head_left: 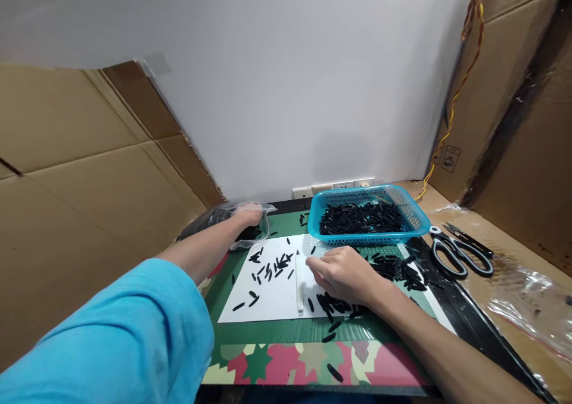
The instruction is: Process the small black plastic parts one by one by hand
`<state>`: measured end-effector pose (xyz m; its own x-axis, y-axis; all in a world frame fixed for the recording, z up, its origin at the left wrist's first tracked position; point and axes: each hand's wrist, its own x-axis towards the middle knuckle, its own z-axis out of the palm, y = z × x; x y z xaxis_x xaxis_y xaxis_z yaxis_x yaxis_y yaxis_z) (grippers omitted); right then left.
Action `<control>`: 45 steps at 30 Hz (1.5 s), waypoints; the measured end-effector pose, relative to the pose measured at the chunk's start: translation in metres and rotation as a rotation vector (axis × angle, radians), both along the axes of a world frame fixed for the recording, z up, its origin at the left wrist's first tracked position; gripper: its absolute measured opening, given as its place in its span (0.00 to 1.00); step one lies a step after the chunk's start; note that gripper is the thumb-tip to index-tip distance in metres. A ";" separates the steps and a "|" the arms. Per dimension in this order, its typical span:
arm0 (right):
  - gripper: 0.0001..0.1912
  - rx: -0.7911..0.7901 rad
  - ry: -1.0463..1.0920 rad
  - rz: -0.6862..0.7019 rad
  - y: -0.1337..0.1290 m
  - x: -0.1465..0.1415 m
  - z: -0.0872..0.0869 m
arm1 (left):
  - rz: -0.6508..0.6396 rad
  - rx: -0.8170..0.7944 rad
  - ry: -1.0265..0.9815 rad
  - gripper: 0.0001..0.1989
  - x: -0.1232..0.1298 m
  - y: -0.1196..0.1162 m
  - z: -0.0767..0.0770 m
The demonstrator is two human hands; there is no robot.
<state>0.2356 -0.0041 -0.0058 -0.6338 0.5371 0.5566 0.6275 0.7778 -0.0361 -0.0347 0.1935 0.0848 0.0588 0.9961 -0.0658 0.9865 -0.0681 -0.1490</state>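
At the back left, my left hand (249, 214) reaches into the mouth of a clear plastic bag (210, 218) that holds dark contents; its fingers are hidden. My right hand (342, 270) rests low over the white sheet (236, 311) with its fingers curled in and the index finger bent forward. Whatever it may pinch is covered by the hand. Small black elongated pieces (281, 264) lie scattered across the sheet. Left of my right hand lies a slim white stick with a dark tip (299, 288). More black pieces (333, 305) are heaped beneath my right wrist.
Behind my right hand stands a blue plastic basket (315, 231) of black pieces. Scissors (460, 255) and a dark-handled pointed tool (469, 240) lie to the right, near a crumpled clear bag (531, 300). Cardboard walls (89, 189) flank the green mat (223, 332).
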 end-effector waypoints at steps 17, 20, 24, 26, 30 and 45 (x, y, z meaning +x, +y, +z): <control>0.10 0.027 0.066 0.018 -0.006 0.002 -0.006 | -0.098 0.047 -0.146 0.13 0.019 -0.093 0.003; 0.10 0.031 0.074 0.022 -0.007 0.000 -0.008 | -0.113 0.103 -0.341 0.15 0.021 -0.100 0.017; 0.11 0.031 0.092 -0.003 -0.007 -0.002 -0.009 | -0.144 0.110 -0.714 0.18 0.019 -0.106 0.032; 0.11 0.005 0.114 -0.023 -0.008 -0.004 -0.010 | -0.138 0.058 -0.939 0.21 0.015 -0.107 0.035; 0.10 -0.104 0.160 -0.035 -0.010 -0.017 -0.015 | -0.063 -0.192 -1.401 0.21 0.008 -0.111 0.029; 0.05 -0.421 0.062 -0.244 0.081 -0.146 -0.003 | 0.046 -0.510 -2.440 0.17 -0.029 -0.116 -0.013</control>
